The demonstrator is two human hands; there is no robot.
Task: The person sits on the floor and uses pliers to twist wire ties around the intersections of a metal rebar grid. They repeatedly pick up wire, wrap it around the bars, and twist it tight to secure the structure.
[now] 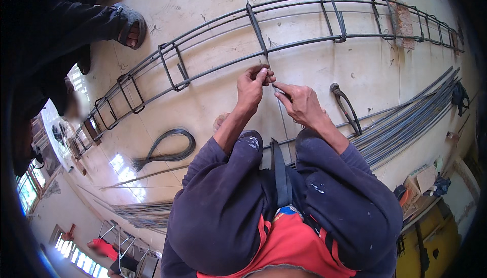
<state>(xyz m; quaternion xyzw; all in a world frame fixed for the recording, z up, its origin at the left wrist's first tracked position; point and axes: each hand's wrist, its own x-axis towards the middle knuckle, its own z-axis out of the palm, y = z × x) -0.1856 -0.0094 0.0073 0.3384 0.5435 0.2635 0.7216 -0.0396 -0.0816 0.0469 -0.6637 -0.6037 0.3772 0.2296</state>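
Observation:
My left hand (253, 83) is raised in front of my knees, its thumb and fingers pinched on what looks like a thin tie wire (261, 61), largely hidden by the fingers. Close to its right, my right hand (302, 103) is closed around a small dark object (277, 87); the fingers cover most of it. Just beyond both hands lies a long rebar cage (224, 66) of long bars with square stirrups. The nearest stirrup (257, 28) stands directly past my left fingertips. A pair of pincers (348, 108) rests on the floor at my right.
A coil of tie wire (173, 148) lies on the tiled floor (213, 114) at left. Bundled rebar (403, 122) stretches off to the right. Brick-like blocks (403, 26) support the cage's far end. A person's sandalled foot (131, 28) is at upper left; another person (104, 247) is further back.

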